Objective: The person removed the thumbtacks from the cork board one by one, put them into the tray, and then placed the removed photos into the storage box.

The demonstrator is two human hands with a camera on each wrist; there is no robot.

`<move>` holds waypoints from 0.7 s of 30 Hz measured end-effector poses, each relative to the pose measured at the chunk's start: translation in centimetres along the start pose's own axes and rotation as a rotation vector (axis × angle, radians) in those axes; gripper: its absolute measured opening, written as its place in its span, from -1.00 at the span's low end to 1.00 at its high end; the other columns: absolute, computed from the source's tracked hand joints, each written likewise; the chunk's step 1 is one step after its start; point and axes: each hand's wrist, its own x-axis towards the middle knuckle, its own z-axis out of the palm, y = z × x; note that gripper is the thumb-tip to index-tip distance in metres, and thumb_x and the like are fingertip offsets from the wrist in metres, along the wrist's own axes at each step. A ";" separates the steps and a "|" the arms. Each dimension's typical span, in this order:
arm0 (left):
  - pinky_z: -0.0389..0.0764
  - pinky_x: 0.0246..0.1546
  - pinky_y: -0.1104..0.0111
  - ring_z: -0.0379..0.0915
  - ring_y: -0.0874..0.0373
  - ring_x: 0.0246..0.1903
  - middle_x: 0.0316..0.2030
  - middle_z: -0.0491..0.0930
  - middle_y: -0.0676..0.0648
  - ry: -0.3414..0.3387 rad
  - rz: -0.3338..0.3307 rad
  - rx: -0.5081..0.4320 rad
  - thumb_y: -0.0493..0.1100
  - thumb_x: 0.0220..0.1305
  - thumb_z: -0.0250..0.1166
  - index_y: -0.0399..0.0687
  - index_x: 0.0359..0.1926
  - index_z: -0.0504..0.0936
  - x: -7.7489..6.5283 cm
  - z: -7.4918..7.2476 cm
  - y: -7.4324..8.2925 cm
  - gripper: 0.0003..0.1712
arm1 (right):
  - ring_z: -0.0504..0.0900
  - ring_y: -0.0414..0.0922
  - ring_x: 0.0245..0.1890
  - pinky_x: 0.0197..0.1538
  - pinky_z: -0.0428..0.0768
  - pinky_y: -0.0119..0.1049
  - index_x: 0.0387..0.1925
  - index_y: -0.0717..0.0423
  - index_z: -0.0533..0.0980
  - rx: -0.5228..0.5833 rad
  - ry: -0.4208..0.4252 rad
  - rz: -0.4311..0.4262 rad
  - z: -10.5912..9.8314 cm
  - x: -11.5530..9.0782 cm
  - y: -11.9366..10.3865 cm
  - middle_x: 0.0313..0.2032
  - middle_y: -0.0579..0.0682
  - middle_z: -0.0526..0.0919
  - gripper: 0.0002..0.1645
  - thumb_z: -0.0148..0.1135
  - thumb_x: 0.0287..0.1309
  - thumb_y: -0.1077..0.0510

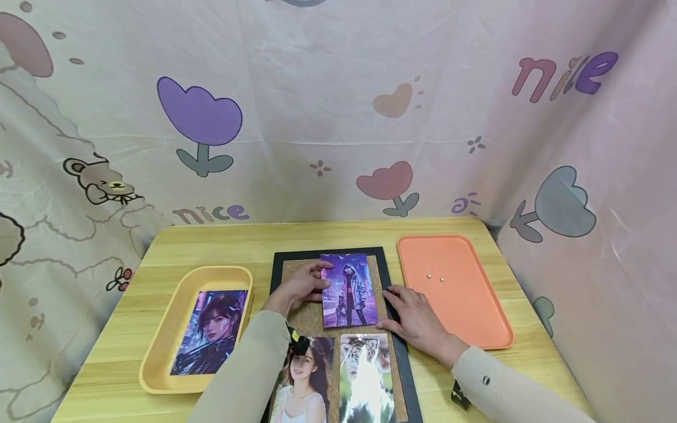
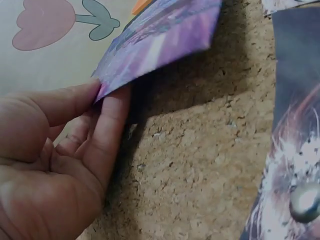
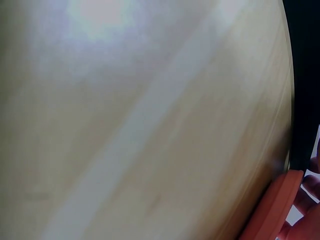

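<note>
My left hand [image 1: 302,286] pinches the left edge of a purple picture card [image 1: 349,291] showing a hooded figure. In the left wrist view, thumb and fingers grip one corner of the card, which tilts up over the cork. Beneath it lies a cork board [image 1: 304,320] with a black frame [image 1: 402,358]. My right hand [image 1: 415,317] rests at the frame's right side, fingers extended, its thumb tip right by the card's lower right corner. Nearer to me on the cork are a photo of a woman [image 1: 304,388] and a glossy tiger picture [image 1: 365,376].
On the left stands a yellow tray [image 1: 153,352] with another purple picture card [image 1: 211,332] inside. An orange tray [image 1: 465,305] on the right holds two small silvery beads [image 1: 435,278]. A round silvery pin head [image 2: 305,202] shows on a picture in the left wrist view.
</note>
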 end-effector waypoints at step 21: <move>0.82 -0.19 0.18 0.68 0.03 -0.17 -0.11 0.51 -0.09 -0.043 0.085 -0.027 -0.40 0.43 0.32 0.01 0.37 0.51 -1.0 -1.8 0.8 -0.44 | 0.51 0.26 0.35 0.38 0.45 0.25 0.44 0.22 0.46 0.019 -0.011 0.020 -0.2 -0.2 -0.4 0.38 0.26 0.49 -0.08 0.37 0.30 -0.30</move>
